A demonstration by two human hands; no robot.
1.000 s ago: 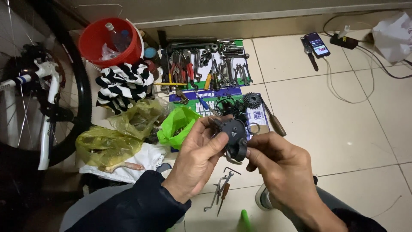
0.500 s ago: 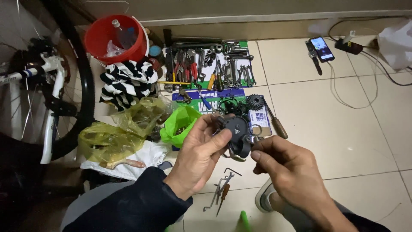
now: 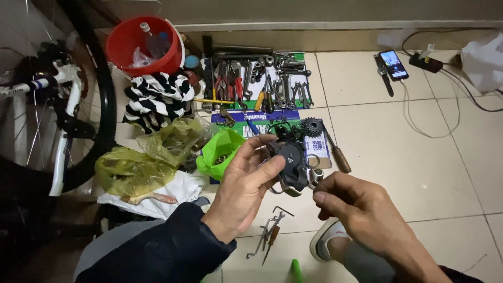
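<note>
Two hands meet over the tiled floor (image 3: 419,173), both busy with one small black bicycle part (image 3: 293,166) held up in the air above the near middle of the floor. The left hand (image 3: 246,188) is clamped round the part's left side, thumb and fingers pinching it; the right hand (image 3: 351,202) is closed at its lower right edge, fingertips pinched together on something too small to make out, perhaps a screw or a cable end. The part looks whole from here, with a grey metal bracket showing under the black casing, so I judge the work on it to be midway: it is off the bike and in hand, not yet fitted anywhere.

Just below the hands, a few thin hex keys and a small screwdriver (image 3: 268,236) lie on the floor. Further off, a green plastic bag (image 3: 222,152) and yellowish bags (image 3: 131,167) sit towards the left. Beyond them, a spread of spanners and pliers (image 3: 262,84) lies along the far edge by the wall, a red bucket (image 3: 144,44) at the far left, a phone (image 3: 394,64) at the far right. A bicycle wheel (image 3: 102,94) stands at the left edge.
</note>
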